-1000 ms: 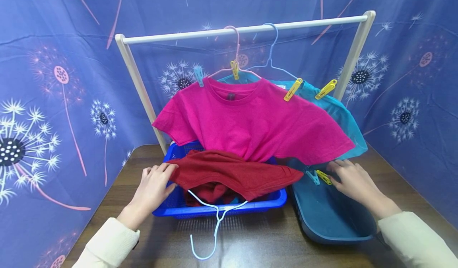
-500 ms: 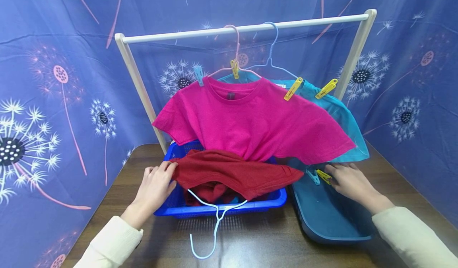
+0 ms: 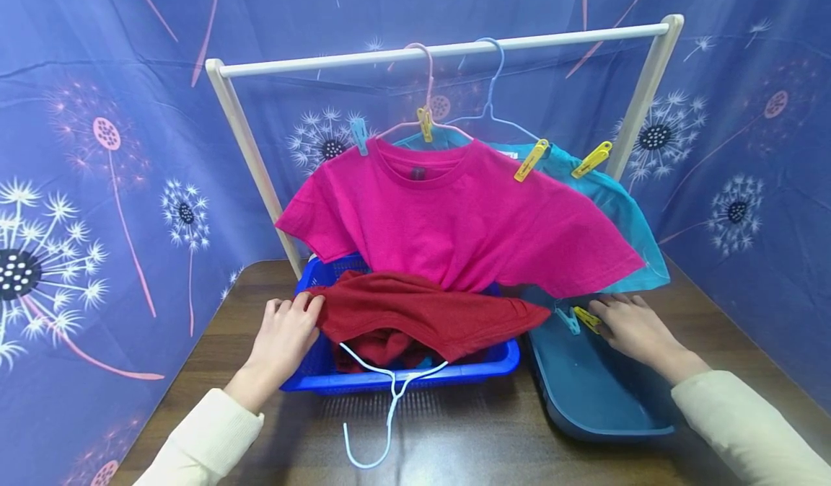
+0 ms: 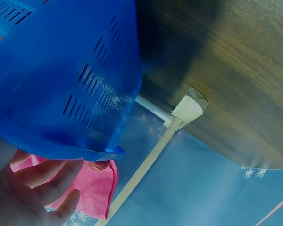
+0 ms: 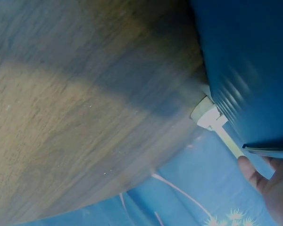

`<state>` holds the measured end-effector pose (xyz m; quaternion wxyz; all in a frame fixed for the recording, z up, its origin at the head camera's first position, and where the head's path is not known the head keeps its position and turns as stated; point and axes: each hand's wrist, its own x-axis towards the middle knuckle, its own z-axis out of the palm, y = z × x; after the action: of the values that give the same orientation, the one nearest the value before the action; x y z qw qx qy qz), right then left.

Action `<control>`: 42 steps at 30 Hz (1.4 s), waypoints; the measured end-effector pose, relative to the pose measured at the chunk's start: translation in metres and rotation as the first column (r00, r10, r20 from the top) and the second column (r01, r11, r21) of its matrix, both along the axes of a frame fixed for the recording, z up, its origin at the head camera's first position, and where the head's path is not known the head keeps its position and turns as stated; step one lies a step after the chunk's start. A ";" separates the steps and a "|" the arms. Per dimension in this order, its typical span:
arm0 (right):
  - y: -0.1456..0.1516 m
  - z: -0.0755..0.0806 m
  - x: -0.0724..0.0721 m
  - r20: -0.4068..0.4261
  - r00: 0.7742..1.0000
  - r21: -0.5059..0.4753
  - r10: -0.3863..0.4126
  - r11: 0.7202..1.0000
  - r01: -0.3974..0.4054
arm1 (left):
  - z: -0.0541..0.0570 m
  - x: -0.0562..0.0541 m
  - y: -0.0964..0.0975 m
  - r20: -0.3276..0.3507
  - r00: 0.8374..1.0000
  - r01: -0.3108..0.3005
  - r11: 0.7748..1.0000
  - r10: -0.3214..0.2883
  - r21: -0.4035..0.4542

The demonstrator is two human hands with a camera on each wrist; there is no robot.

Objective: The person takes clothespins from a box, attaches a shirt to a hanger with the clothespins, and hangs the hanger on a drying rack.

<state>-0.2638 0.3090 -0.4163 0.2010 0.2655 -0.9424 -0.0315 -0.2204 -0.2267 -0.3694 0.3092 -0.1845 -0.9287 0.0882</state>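
Red garment [image 3: 428, 314], one basket [image 3: 405, 381], two hands [image 3: 287, 345], three hangers [image 3: 394, 395], six visible clothespins [image 3: 531, 161]

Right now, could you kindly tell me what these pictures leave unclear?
Head view: much of the teal shirt, hidden by the pink shirt.
Head view: part of the pale hanger, covered by the red garment.
Right wrist view: part of the right grip, cut by the right edge.

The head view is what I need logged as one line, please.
left hand at red garment; right hand at dark tray, near yellow clip; front hanger partly under red garment; pink shirt hangs on rack
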 end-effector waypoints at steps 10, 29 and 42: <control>0.004 -0.003 -0.001 0.036 0.999 0.040 -0.010 0.999 0.009 | 0.002 0.000 0.001 -0.055 0.998 0.020 0.999 -0.023 -0.046; 0.007 -0.016 -0.005 -0.019 1.000 0.096 -0.022 0.995 0.024 | 0.019 0.015 -0.006 0.032 0.996 0.084 0.996 -0.085 0.035; 0.005 -0.014 -0.003 -0.005 0.999 0.114 -0.033 0.993 0.033 | 0.028 0.020 -0.010 0.107 0.988 0.101 0.990 -0.112 0.101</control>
<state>-0.2668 0.3142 -0.4308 0.1867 0.2609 -0.9429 -0.0890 -0.2003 -0.2363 -0.3419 0.2693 -0.2236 -0.9366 0.0164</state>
